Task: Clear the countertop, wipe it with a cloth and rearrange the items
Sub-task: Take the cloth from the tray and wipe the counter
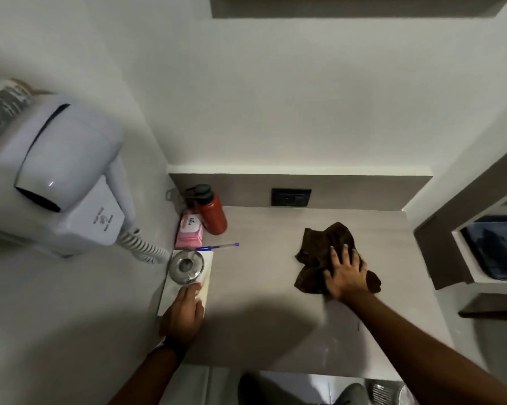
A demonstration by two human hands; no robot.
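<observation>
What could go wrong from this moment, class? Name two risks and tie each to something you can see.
1. The round metal ashtray sits on a white pad under the left hand; shifting the pad might slide the ashtray off.
2. The right hand presses the brown cloth flat on the grey countertop; a wide sweep leftwards could roll the blue pen or topple the red bottle.

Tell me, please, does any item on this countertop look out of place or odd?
Nothing is spilled or broken. Only the red bottle stands out: it leans tilted in the back left corner, partly over the pink packet, not upright.
</observation>
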